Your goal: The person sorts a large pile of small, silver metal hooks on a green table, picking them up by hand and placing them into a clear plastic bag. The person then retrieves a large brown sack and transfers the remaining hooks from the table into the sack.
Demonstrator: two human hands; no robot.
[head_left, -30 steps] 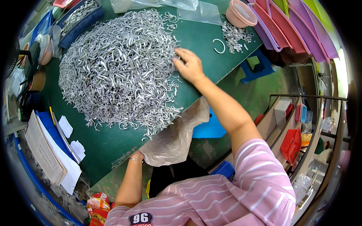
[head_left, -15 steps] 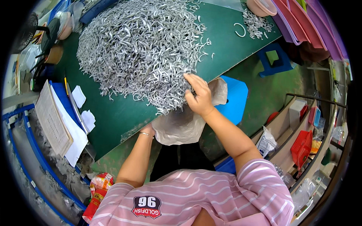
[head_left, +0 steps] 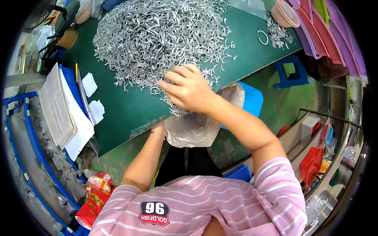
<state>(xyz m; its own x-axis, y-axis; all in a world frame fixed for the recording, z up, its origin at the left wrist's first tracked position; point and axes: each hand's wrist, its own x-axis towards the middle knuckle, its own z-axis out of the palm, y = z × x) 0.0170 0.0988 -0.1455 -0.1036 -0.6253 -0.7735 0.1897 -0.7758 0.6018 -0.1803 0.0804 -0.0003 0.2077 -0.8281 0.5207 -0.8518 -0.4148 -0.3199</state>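
A big heap of small curved silvery pieces (head_left: pixel 157 39) covers much of the green table (head_left: pixel 122 114). Over the heap's near edge, my right hand (head_left: pixel 187 88) reaches with fingers apart and bent down onto the pieces. Below it, a translucent whitish plastic bag (head_left: pixel 193 131) hangs with its mouth against the table edge. My left hand (head_left: pixel 159 129) grips the bag's left side just under that edge; most of its fingers are hidden. Some pieces lie at the table's brink right above the bag's mouth.
A blue stool top (head_left: pixel 252 100) stands behind the bag, and another blue stool (head_left: pixel 291 72) farther right. Papers on a clipboard (head_left: pixel 57 106) lie at left. A pink bowl (head_left: pixel 285 13) sits far right beside a smaller pile (head_left: pixel 279 33). A red basket (head_left: pixel 311 163) rests on right shelving.
My right hand has moved left across the heap's near edge, dragging pieces toward the bag's mouth. My left hand stays at the bag. The whole view has shifted slightly.
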